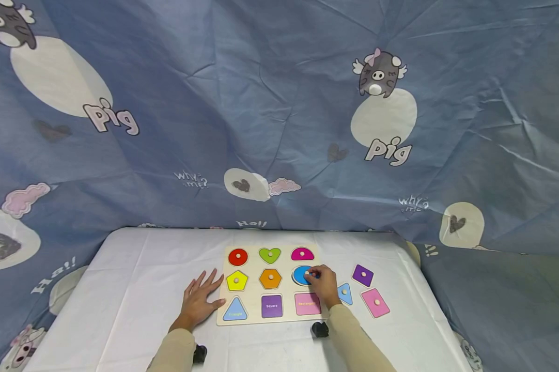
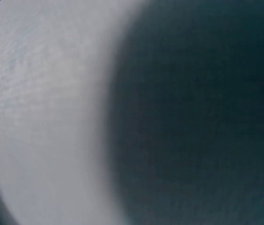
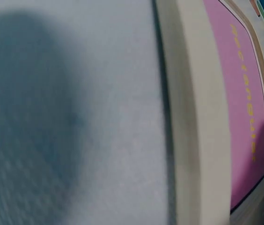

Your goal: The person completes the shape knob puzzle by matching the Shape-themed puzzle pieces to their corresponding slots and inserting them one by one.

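A wooden shape puzzle board [image 1: 253,263] lies on the table. My right hand [image 1: 325,285] pinches the small knob of a blue oval piece [image 1: 300,274] at the board's right side, over the oval recess. Whether the piece sits fully down cannot be told. My left hand [image 1: 198,302] rests palm down with spread fingers, its tips at the board's left edge. Along the bottom row are the light blue triangle recess [image 1: 235,310], the purple square recess [image 1: 272,307] and the pink rectangle recess [image 1: 306,305], which the right wrist view also shows, lettered in yellow.
Right of the board lie a purple square piece [image 1: 363,276], a pink rectangle piece [image 1: 375,303] and a light blue triangle piece [image 1: 345,294], partly behind my right hand. Several knobbed pieces, including a red circle [image 1: 238,257], sit in the board. White cloth [image 1: 135,284] covers the table.
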